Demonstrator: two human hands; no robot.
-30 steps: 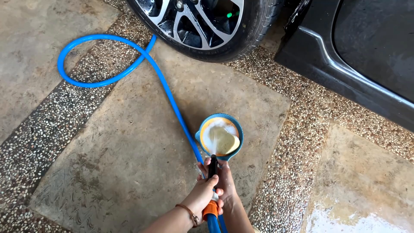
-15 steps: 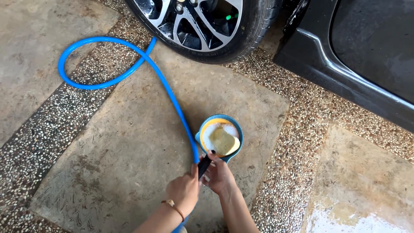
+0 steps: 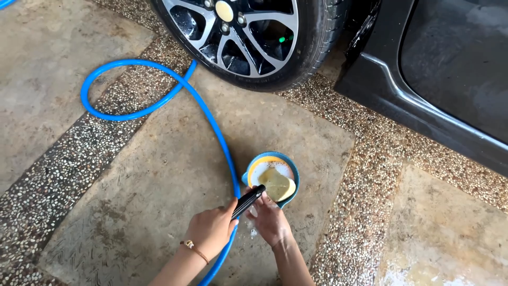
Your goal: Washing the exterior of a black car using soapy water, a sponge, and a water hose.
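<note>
My left hand (image 3: pixel 210 229), with a thin bracelet on the wrist, grips the black nozzle (image 3: pixel 247 201) of a blue hose (image 3: pixel 211 122). The nozzle tip points up and right at the rim of a small blue bowl (image 3: pixel 292 169) on the ground. A yellow sponge (image 3: pixel 277 185) lies in foamy water inside the bowl. My right hand (image 3: pixel 270 221) is just below the bowl, fingers touching the nozzle tip and the bowl's near edge. I cannot tell whether it grips anything.
The hose loops across the concrete and pebbled paving toward a car wheel (image 3: pixel 248 32) at the top. The dark car body (image 3: pixel 450 79) fills the upper right. A wet patch (image 3: pixel 423 270) lies at the lower right.
The water jet into the bowl has stopped. My left hand has dropped lower and to the left with the nozzle, now tilted sideways. My right hand stays by the bowl.
</note>
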